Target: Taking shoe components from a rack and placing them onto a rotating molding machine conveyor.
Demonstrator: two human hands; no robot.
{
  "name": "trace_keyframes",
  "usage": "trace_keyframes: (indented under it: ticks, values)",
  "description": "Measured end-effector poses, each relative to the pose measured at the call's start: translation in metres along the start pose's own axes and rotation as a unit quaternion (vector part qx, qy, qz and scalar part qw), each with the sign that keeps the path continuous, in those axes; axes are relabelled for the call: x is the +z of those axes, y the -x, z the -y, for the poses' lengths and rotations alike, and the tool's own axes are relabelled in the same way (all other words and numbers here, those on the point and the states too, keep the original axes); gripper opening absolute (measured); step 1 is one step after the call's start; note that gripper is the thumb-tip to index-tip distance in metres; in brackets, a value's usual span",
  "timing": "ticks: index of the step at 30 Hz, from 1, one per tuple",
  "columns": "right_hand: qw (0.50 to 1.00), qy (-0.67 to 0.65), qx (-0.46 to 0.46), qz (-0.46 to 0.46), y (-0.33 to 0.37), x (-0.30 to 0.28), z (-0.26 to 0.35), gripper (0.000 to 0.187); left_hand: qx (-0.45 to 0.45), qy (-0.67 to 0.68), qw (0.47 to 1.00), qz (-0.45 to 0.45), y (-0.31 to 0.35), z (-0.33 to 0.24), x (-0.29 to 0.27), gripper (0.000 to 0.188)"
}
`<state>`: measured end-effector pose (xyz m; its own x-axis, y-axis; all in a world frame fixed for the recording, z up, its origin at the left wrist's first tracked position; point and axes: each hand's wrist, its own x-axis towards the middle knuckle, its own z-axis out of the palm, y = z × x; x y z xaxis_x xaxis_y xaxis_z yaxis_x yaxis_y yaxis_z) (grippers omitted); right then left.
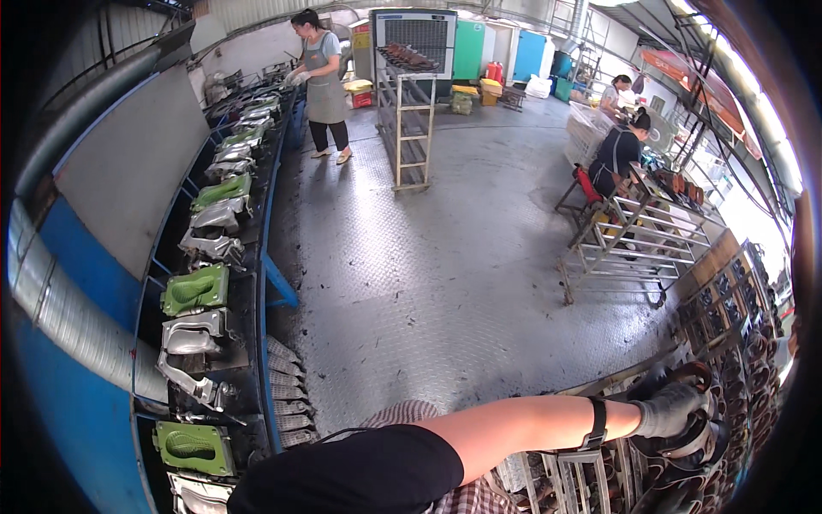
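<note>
My left arm stretches across the lower part of the head view to the right, with a dark band round its wrist. In a grey glove, my left hand (672,409) is closed on a dark brown shoe upper (692,374) with strap-like loops. Its fingertips are partly hidden among the dark pieces. Below and beside the hand stands a rack (591,467) packed with several similar dark uppers. My right hand does not show.
Along the left runs a long bench with green sole moulds (195,291) and silver metal moulds (193,334). A co-worker (325,81) stands at its far end. A wheeled rack (409,128) stands mid-floor. Another co-worker (618,154) sits at the right behind a metal rack (634,244).
</note>
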<state>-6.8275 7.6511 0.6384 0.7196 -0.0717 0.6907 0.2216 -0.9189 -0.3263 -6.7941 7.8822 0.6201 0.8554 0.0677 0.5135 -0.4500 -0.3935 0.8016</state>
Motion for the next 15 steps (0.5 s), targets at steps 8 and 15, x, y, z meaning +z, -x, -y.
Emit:
trace_keyframes:
  ticks: [8, 15]
  values:
    - [1.0, 0.023, -0.004, 0.001, 0.012, 0.013, 0.044, 0.045, 0.028, 0.013, 0.999, -0.034, 0.001, 0.014, -0.026, 0.043]
    - [0.999, 0.032, -0.003, 0.003, 0.019, 0.022, 0.072, 0.045, 0.019, 0.083, 0.995, -0.044, -0.002, 0.034, -0.038, 0.038]
